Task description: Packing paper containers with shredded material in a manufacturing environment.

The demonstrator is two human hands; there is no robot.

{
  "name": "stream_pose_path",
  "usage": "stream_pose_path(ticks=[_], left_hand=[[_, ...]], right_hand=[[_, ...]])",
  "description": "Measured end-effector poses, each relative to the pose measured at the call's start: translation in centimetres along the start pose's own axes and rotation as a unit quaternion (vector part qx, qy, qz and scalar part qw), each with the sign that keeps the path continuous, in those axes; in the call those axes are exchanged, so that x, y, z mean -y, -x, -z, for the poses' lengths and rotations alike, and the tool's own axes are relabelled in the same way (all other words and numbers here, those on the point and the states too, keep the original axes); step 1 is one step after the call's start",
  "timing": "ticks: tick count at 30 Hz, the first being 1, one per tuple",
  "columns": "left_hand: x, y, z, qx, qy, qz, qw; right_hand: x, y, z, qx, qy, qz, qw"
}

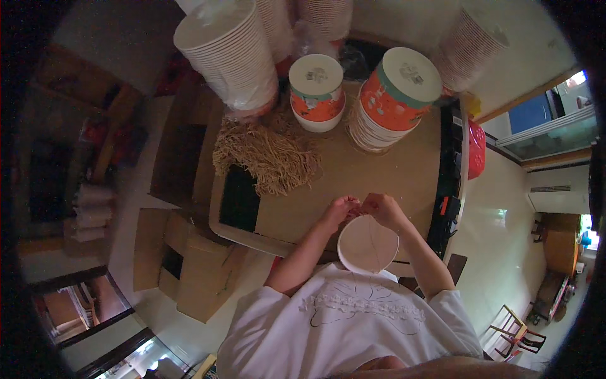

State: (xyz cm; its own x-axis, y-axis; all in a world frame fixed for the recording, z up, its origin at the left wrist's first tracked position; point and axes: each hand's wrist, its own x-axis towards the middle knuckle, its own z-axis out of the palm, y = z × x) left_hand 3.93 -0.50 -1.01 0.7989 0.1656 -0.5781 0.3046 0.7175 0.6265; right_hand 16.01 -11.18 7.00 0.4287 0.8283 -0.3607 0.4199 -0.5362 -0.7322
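Observation:
A white paper bucket rests close against my shirt, with its open mouth turned up. A thin cord crosses the mouth from the near rim toward my fingers at the far rim. My left hand is closed in a pinch beside the far rim; what lies between its fingertips is too small to make out. Close beside it, my right hand pinches at the same rim, where the cord leads. Beyond my hands, to the left on the table, lies a loose heap of tan cords.
Upside-down orange-and-green paper buckets and a taller stack stand on the cardboard-covered table. Tall plastic-wrapped stacks of white buckets rise at the back. Open cardboard boxes sit left on the floor. A red basket is at the right edge.

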Motion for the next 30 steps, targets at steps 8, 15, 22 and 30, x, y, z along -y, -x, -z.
stream_pose_path(ticks=[8, 15, 22, 30], left_hand=[[0.3, -1.0, -0.5, -0.040, -0.067, 0.005, 0.997], [1.0, -1.6, 0.1, -0.015, -0.056, -0.021, 0.998], [0.3, -0.5, -0.3, -0.031, -0.013, -0.014, 0.999], [-0.4, 1.5, -0.2, 0.007, -0.083, 0.010, 0.996]], right_hand=[[-0.5, -0.2, -0.6, -0.029, -0.004, -0.005, 1.000], [-1.6, -0.6, -1.4, -0.024, -0.026, -0.004, 0.999], [-1.3, -0.4, -1.1, -0.043, -0.012, -0.007, 0.999], [-1.3, -0.3, -1.3, -0.034, -0.068, -0.030, 0.997]])
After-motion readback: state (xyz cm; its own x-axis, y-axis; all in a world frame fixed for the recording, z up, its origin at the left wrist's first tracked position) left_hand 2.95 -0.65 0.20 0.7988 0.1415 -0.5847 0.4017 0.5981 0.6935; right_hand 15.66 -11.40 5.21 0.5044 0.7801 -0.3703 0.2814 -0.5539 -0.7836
